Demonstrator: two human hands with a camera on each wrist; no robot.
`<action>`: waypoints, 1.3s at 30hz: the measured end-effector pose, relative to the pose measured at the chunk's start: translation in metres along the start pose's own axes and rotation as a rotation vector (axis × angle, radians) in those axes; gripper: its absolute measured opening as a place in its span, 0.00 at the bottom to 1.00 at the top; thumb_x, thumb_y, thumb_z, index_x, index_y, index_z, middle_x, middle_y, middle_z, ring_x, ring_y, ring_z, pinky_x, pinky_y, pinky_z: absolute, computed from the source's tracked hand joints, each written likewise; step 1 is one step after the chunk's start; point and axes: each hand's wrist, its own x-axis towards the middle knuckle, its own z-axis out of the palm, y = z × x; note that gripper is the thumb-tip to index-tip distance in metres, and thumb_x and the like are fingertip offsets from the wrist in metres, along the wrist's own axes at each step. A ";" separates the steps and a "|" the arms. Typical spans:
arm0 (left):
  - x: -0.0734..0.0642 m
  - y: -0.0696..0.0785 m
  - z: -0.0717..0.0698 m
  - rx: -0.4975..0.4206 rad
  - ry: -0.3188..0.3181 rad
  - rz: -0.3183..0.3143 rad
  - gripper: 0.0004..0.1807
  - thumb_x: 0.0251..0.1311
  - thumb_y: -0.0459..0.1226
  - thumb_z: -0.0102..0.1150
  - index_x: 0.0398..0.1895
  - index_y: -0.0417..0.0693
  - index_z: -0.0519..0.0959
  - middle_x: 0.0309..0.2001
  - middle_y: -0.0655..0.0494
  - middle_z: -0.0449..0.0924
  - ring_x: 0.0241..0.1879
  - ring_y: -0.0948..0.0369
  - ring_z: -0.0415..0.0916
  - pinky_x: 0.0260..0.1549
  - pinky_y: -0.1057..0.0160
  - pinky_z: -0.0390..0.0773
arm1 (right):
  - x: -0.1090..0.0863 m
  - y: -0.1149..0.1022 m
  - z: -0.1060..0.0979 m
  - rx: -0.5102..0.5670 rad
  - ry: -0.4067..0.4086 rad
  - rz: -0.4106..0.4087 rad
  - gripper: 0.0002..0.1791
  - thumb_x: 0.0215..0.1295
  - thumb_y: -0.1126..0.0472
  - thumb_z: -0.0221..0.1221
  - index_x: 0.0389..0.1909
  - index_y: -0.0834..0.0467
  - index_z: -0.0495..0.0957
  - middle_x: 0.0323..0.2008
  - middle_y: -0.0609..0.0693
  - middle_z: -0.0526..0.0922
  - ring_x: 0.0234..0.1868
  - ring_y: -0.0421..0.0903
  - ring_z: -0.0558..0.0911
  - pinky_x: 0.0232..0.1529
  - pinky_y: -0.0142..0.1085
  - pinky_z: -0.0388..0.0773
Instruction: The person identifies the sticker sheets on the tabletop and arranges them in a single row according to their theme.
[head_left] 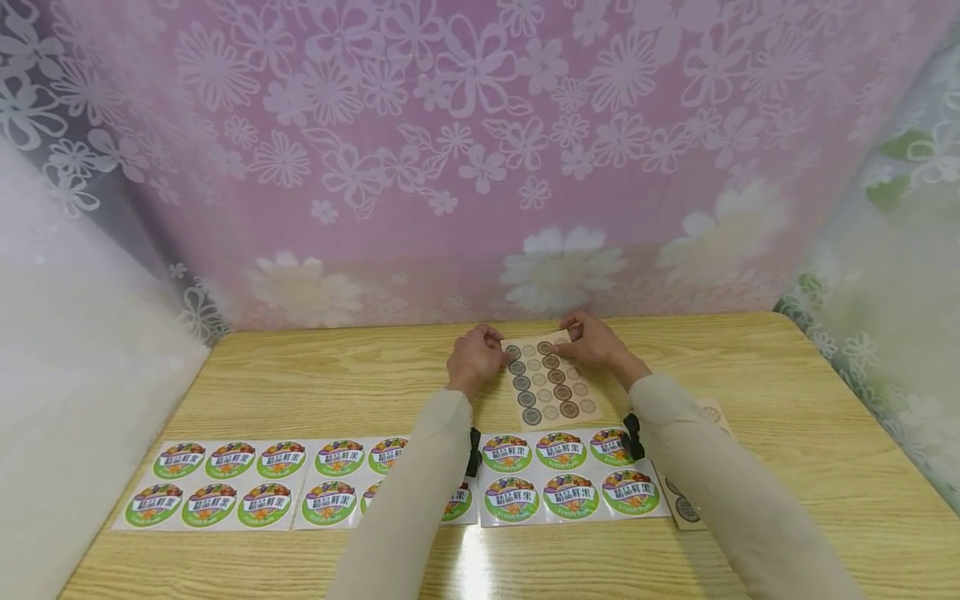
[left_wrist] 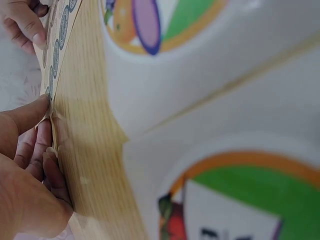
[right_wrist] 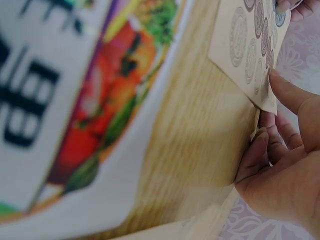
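A tan sheet of round stickers point(head_left: 551, 385), printed in rows of grey, brown and pale circles, is between both hands near the table's far edge. My left hand point(head_left: 477, 358) pinches its far left corner, thumb on top and fingers underneath. At the far right corner my right hand point(head_left: 596, 342) grips the sheet the same way. The right wrist view shows the right thumb point(right_wrist: 290, 92) over the printed face of the paper, with the other fingers curled below. In the left wrist view, the left thumb point(left_wrist: 32, 114) presses on the sheet's edge.
White sheets of round fruit stickers point(head_left: 298, 483) lie in a row across the wooden table point(head_left: 337, 379), nearer than the hands. Another tan sticker sheet point(head_left: 686, 515) lies partly under the right sleeve point(head_left: 720, 492). A flowered curtain point(head_left: 450, 208) hangs behind the far edge.
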 end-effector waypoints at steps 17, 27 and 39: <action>-0.002 0.003 0.002 -0.184 0.035 -0.008 0.11 0.60 0.44 0.63 0.44 0.52 0.82 0.32 0.62 0.80 0.33 0.61 0.76 0.40 0.56 0.71 | -0.002 0.009 -0.004 0.008 0.090 -0.053 0.18 0.69 0.59 0.58 0.54 0.64 0.75 0.40 0.58 0.77 0.37 0.52 0.75 0.42 0.43 0.71; -0.002 -0.002 -0.007 -0.468 0.033 0.123 0.12 0.61 0.34 0.63 0.48 0.41 0.81 0.35 0.50 0.80 0.36 0.56 0.77 0.32 0.64 0.74 | -0.008 -0.009 -0.020 0.092 0.116 -0.127 0.17 0.69 0.60 0.57 0.55 0.63 0.75 0.40 0.58 0.77 0.37 0.52 0.76 0.31 0.37 0.74; -0.017 0.036 -0.026 -0.459 0.007 0.243 0.13 0.61 0.36 0.64 0.48 0.46 0.83 0.38 0.53 0.81 0.39 0.58 0.78 0.33 0.63 0.77 | -0.046 -0.028 -0.066 0.198 0.065 -0.246 0.22 0.70 0.63 0.55 0.61 0.69 0.69 0.42 0.63 0.74 0.33 0.52 0.75 0.27 0.36 0.75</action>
